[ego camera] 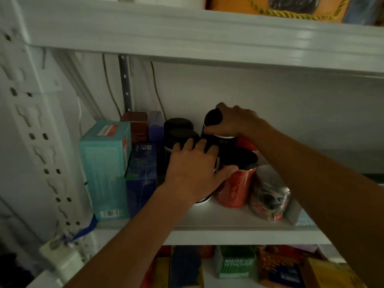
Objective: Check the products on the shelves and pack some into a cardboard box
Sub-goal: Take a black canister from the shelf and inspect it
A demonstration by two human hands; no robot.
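Note:
On the white middle shelf [218, 217] stand several black-lidded canisters. My left hand [193, 173] wraps around a dark canister [202, 201] at the front, covering most of it. My right hand [234, 121] grips the black lid of a taller dark canister [213, 119] further back. A red canister with a black lid [236, 183] stands just right of my left hand. Two more black-lidded jars [178, 129] stand behind my left hand. No cardboard box is in view.
A teal box [104, 167], a dark blue box [142, 179], a brown box [135, 125] and a purple box [155, 123] fill the shelf's left. A clear bag of dark items [268, 194] lies at the right. The shelf below [236, 265] holds colourful packages.

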